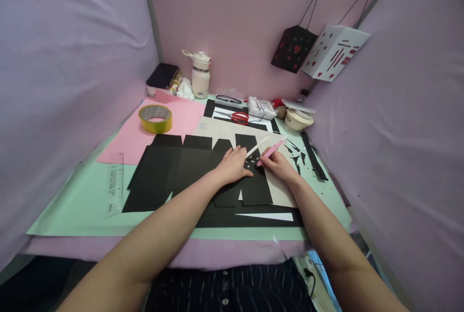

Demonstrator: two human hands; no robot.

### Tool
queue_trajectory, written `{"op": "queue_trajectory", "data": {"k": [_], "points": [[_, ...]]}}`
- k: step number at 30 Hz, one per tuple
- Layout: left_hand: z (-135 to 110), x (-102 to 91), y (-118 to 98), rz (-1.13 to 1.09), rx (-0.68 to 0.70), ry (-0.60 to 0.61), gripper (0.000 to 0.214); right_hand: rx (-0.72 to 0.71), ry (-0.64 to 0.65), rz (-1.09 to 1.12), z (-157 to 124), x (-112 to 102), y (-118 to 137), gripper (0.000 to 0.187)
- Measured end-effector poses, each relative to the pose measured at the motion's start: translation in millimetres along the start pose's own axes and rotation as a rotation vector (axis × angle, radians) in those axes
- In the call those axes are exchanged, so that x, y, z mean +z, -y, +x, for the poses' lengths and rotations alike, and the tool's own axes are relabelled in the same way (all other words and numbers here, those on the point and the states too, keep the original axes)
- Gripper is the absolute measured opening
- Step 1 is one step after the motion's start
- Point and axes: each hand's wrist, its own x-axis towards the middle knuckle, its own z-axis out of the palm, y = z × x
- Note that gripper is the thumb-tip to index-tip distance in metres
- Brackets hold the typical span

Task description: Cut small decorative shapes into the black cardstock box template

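A black card sheet (192, 167) with notched flaps lies across the middle of the table, with small pale cut-outs near its right end. My left hand (233, 163) rests flat on it, fingers spread, beside those cut-outs. A slim white pen-like stick (258, 146) slants away by its fingertips; whether they touch it I cannot tell. In my right hand (277, 163) is a slim pink craft knife (271, 151), gripped like a pen, its lower end at the card close to the cut-outs. Under the card's right part shows a pale grey board (282, 191).
Yellow tape roll (155, 126), pink paper (119, 142) and clear ruler (116, 184) lie left. Red-handled scissors (239, 117), a bottle (200, 77) and a bowl (297, 120) stand behind. Black scraps (295, 159) litter the right. Two paper lanterns (295, 50) hang above.
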Motion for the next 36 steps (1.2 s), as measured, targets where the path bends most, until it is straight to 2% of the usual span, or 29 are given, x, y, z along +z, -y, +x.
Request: {"op": "queue_trajectory", "data": {"k": [5,14,17,22,27,32,36], "points": [[-0.5,-1.7,-1.4,0.004,0.004,0.005,0.071,-0.002,-0.004,0.005,-0.8,-0.1,-2.1,0.024],[-0.1,-1.7,-0.8,0.001,0.003,0.009,0.075,-0.009,-0.031,-0.009,-0.5,2.0,1.1,0.028],[-0.4,-2.4,-0.6,-0.001,0.002,0.008,0.079,0.037,-0.115,0.052,-7.7,1.8,5.6,0.030],[-0.1,-2.8,0.1,-0.009,-0.001,0.009,0.078,0.062,-0.360,0.047,-30.0,2.5,10.7,0.034],[-0.5,-4.5,-1.6,-0.012,-0.007,0.007,0.081,0.090,-0.353,-0.039,-39.7,11.9,19.1,0.025],[-1.0,-5.6,-3.2,-0.008,-0.012,0.005,0.079,0.142,-0.412,-0.024,-37.2,23.2,19.7,0.031],[-0.7,-5.5,-2.7,-0.007,-0.007,0.002,0.078,0.143,-0.397,-0.007,-38.3,25.0,15.2,0.034]]}}
